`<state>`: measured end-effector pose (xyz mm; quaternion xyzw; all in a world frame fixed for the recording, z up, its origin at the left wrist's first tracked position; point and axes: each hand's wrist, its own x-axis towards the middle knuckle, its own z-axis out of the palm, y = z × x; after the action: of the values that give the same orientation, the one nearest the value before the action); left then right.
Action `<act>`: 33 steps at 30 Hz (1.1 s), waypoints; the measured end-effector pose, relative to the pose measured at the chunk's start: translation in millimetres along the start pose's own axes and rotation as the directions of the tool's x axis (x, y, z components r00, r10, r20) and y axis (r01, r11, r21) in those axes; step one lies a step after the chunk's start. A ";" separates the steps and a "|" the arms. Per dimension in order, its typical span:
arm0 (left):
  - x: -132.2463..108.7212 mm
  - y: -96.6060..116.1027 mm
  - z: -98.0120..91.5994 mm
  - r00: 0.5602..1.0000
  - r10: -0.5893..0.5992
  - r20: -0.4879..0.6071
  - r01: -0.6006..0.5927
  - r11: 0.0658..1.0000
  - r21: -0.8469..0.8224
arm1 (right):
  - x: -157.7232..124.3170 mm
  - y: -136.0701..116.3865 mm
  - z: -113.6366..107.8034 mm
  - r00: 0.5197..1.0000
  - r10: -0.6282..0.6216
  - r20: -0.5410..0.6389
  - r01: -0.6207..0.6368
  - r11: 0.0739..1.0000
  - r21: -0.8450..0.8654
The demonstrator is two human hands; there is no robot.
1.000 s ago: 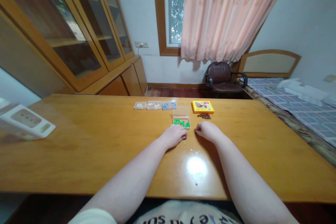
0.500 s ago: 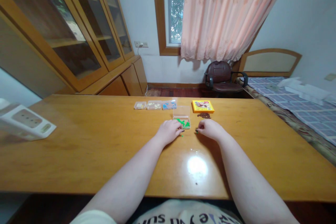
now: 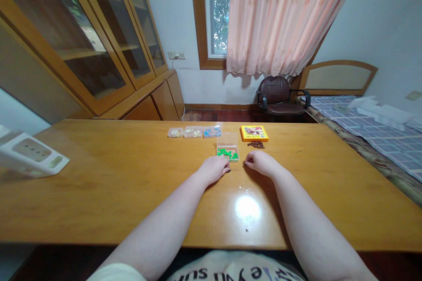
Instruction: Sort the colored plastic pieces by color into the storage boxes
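A clear plastic box (image 3: 238,155) with its lid up holds several small green pieces (image 3: 227,153). Just in front of it, on the tabletop, my left hand (image 3: 215,169) has its fingers drawn together and pointing down; anything under the fingertips is hidden. My right hand (image 3: 260,161) is to the right of the box, thumb and index finger pinched near the table. What that pinch holds, if anything, is too small to make out. Behind the right hand is a pile of small brown pieces (image 3: 256,145).
Clear boxes with blue pieces (image 3: 212,131), cream pieces (image 3: 193,132) and pale contents (image 3: 175,132) line the table's far edge. A yellow box (image 3: 254,133) lies right of them. A white appliance (image 3: 34,151) stands at the left. Beyond the wooden table (image 3: 132,184) is a chair (image 3: 278,94).
My left hand has shifted slightly toward me, off the green box, and its fingertips cover where a loose green piece lay. The green bit at my right fingertips is no longer visible.
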<state>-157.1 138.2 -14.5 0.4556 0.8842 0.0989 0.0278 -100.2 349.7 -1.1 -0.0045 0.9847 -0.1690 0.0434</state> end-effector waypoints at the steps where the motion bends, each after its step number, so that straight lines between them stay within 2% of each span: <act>1: -0.2 -0.5 -0.2 1.000 0.003 0.003 -0.003 1.000 -0.006 | 1.5 -1.6 2.2 0.998 -0.023 -0.062 0.025 0.999 0.040; 4: -1.6 -3.0 -1.3 1.000 0.022 -0.001 -0.023 0.999 -0.031 | 7.0 -9.1 11.1 0.958 -0.052 -0.283 0.099 0.983 0.154; 5: -2.1 -4.0 -1.8 0.999 0.034 -0.007 -0.034 0.999 -0.041 | 8.7 -11.5 14.2 0.945 -0.048 -0.323 0.115 0.975 0.190; 8: -2.8 -7.9 -3.7 0.997 0.069 -0.044 -0.072 0.994 -0.077 | 12.3 -14.6 21.2 0.928 -0.012 -0.371 0.114 0.961 0.253; 11: 0.7 -12.8 -4.3 0.987 0.061 -0.146 -0.080 0.989 -0.125 | 14.0 -11.8 24.3 0.910 0.042 -0.412 0.078 0.959 0.272; 15: 10.3 -20.2 -1.9 0.945 -0.082 -0.317 0.023 0.982 -0.187 | 15.2 -9.2 27.5 0.905 0.051 -0.422 0.074 0.958 0.275; 21: 14.4 -29.5 8.8 0.862 -0.208 -0.462 0.081 0.957 -0.279 | 18.4 -11.4 34.7 0.887 0.020 -0.461 0.144 0.937 0.318; 23: 14.5 -32.4 15.8 0.864 -0.235 -0.445 0.083 0.939 -0.335 | 20.0 -11.3 38.3 0.889 -0.012 -0.458 0.170 0.937 0.306; 28: 17.9 -40.4 31.3 0.917 -0.255 -0.306 0.045 0.830 -0.556 | 24.9 -10.7 49.5 0.922 -0.064 -0.381 0.201 0.923 0.330; 31: 18.7 -43.6 31.1 0.913 -0.257 -0.318 0.022 0.808 -0.589 | 26.0 -9.8 50.8 0.922 -0.079 -0.379 0.223 0.908 0.354; 33: 17.6 -43.4 26.4 0.896 -0.280 -0.345 0.058 0.843 -0.534 | 24.8 -9.6 46.9 0.903 -0.077 -0.423 0.223 0.925 0.308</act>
<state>-198.4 131.9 -48.2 0.3190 0.8490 0.4202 -0.0298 -120.9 324.4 -44.0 -0.0390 0.9231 -0.3408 -0.1736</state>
